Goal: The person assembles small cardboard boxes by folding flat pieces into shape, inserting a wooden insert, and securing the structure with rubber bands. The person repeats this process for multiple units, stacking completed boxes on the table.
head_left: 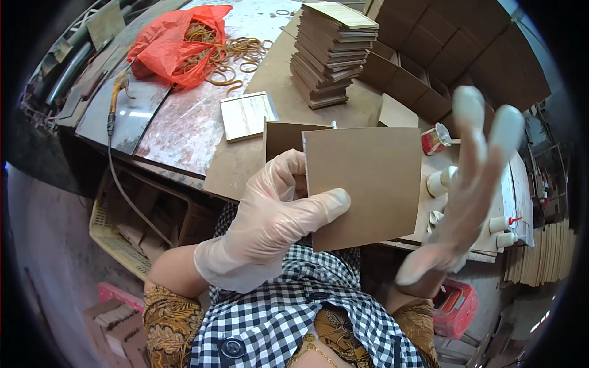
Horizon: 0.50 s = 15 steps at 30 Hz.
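My left hand (270, 224), in a thin whitish glove, grips a square brown board (368, 190) by its left edge, thumb on the near face and fingers behind. The board is tilted up towards me. Another brown panel (281, 140) shows partly behind it; I cannot tell whether the two are joined. To the right of the board, my gloved right hand (460, 184) is raised with fingers stretched apart, slightly blurred, holding nothing. A pale wood-grain panel (248, 115) lies on the table beyond my left hand.
A tall stack of thin panels (331, 58) stands at the back, beside brown compartmented boxes (399, 73). A red bag (178, 46) spills rubber bands at the back left. White glue bottles (500, 225) and a red-and-white tub (433, 140) are at right. A yellow crate (116, 233) sits below left.
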Each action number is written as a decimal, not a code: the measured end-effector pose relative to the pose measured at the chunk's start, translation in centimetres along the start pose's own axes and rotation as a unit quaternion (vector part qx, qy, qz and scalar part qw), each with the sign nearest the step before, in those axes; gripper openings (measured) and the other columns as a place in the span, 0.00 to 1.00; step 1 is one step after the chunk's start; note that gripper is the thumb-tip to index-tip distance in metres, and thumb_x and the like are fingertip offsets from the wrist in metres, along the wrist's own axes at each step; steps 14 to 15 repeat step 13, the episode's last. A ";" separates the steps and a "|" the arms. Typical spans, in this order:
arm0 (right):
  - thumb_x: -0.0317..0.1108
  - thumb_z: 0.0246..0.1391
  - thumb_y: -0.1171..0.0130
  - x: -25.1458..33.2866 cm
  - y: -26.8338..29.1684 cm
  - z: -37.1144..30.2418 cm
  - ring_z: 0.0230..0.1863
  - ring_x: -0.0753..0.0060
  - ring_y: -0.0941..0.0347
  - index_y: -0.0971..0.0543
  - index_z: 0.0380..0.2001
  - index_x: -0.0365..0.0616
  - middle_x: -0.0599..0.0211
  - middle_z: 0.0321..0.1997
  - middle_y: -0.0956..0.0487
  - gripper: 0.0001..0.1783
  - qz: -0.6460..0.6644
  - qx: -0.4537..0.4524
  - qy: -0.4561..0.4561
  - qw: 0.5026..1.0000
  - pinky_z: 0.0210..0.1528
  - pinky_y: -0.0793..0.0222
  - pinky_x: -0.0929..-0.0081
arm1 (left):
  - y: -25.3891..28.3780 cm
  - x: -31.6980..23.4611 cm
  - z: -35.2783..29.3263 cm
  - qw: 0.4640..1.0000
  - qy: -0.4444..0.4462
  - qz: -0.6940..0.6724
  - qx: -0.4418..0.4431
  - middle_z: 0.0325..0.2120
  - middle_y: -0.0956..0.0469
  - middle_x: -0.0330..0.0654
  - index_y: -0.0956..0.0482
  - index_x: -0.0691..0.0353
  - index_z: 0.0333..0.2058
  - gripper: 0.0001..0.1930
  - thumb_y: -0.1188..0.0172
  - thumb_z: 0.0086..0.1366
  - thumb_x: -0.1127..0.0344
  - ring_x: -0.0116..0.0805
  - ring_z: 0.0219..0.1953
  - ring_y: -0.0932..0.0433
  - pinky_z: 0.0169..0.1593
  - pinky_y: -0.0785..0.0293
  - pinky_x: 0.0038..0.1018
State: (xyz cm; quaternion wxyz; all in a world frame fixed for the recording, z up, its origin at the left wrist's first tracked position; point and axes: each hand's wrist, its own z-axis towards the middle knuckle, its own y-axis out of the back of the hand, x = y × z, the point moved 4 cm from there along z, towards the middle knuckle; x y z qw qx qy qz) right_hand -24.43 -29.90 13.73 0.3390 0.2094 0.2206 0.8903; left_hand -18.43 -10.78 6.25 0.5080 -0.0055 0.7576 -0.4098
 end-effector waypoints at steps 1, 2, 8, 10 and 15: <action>0.84 0.26 0.37 1.2 -0.1 1.1 0.77 0.35 0.52 0.54 0.74 0.32 0.34 0.76 0.48 0.84 -0.068 0.120 0.024 0.990 0.76 0.57 0.46 | 0.1 -0.2 0.0 1.000 0.005 0.011 0.000 0.43 0.18 0.39 0.23 0.60 0.48 0.18 0.30 0.60 0.73 0.26 0.46 0.20 0.53 0.23 0.28; 0.81 0.25 0.35 2.0 -0.7 1.9 0.77 0.37 0.52 0.52 0.74 0.33 0.37 0.76 0.46 0.82 -0.105 0.188 -0.018 0.976 0.76 0.57 0.46 | 0.2 -0.4 0.2 1.000 0.010 0.023 0.000 0.44 0.18 0.39 0.23 0.59 0.49 0.19 0.29 0.60 0.73 0.26 0.48 0.20 0.54 0.24 0.28; 0.62 0.16 0.22 2.9 -3.7 4.4 0.76 0.44 0.46 0.47 0.74 0.43 0.47 0.74 0.39 0.79 -0.206 0.356 -0.088 0.907 0.74 0.53 0.45 | 0.9 -1.2 0.8 0.998 0.011 0.050 0.020 0.41 0.19 0.37 0.23 0.61 0.48 0.16 0.31 0.62 0.73 0.23 0.42 0.21 0.49 0.23 0.25; 0.58 0.18 0.21 2.7 -4.2 4.6 0.75 0.44 0.44 0.47 0.74 0.46 0.49 0.74 0.39 0.77 -0.203 0.358 -0.099 0.906 0.74 0.51 0.47 | 1.1 -1.8 0.9 0.998 0.023 0.043 0.029 0.42 0.19 0.38 0.24 0.61 0.49 0.17 0.30 0.62 0.72 0.24 0.44 0.21 0.50 0.23 0.24; 0.55 0.22 0.20 2.6 -4.7 5.0 0.74 0.45 0.42 0.47 0.74 0.47 0.50 0.75 0.39 0.74 -0.204 0.357 -0.105 0.905 0.74 0.50 0.49 | 1.1 -3.1 0.8 0.996 0.051 0.042 0.065 0.47 0.20 0.40 0.29 0.61 0.56 0.27 0.28 0.61 0.69 0.28 0.49 0.21 0.54 0.24 0.27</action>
